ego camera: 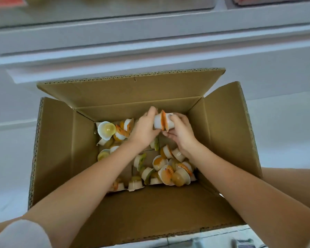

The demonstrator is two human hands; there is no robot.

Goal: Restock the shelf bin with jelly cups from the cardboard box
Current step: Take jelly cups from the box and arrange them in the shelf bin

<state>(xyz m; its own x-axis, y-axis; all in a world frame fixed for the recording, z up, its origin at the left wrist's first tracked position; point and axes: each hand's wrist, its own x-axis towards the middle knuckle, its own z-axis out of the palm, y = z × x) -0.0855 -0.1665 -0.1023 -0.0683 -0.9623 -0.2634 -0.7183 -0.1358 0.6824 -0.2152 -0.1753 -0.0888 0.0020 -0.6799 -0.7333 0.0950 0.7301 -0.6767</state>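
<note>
An open cardboard box (61,149) stands on the floor below me, flaps spread wide. Several small white jelly cups (166,171) with orange, yellow and green lids lie scattered on its bottom. Both my arms reach down into it. My left hand (143,129) and my right hand (180,131) together hold two jelly cups (164,122) pressed lid to lid, orange lids in the middle, raised above the loose cups. Fingers of each hand curl round one cup. The shelf bin is a blurred clear container (115,8) at the top of the view.
White shelf edges (150,38) run across the view beyond the box. A second blurred bin with red packets (276,1) sits at the top right. Pale floor surrounds the box on both sides.
</note>
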